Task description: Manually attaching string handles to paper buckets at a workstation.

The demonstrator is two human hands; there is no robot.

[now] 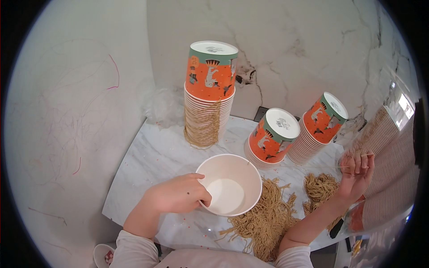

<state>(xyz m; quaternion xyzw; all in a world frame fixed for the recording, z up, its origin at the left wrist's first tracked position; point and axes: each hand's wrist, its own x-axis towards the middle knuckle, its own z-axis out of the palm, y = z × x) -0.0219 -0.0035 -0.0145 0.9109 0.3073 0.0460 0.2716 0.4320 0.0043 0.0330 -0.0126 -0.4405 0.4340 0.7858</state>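
Note:
A white-lined paper bucket stands with its mouth up near the middle of the table. My left hand is closed over the left side of its rim, with fingertips bent inside. Raised at the right, my right hand pinches a thin strand of string, of which a short pale length shows left of the fingers. Below the bucket's right side lies a loose heap of tan string. A second tan string bundle lies under my right forearm and is partly hidden by it.
At the back left rises a tall stack of upside-down orange and green paper buckets, with tan string around its lower part. Two shorter stacks stand right of it. Plastic-wrapped bucket stacks crowd the right side. Walls border the marble-patterned table.

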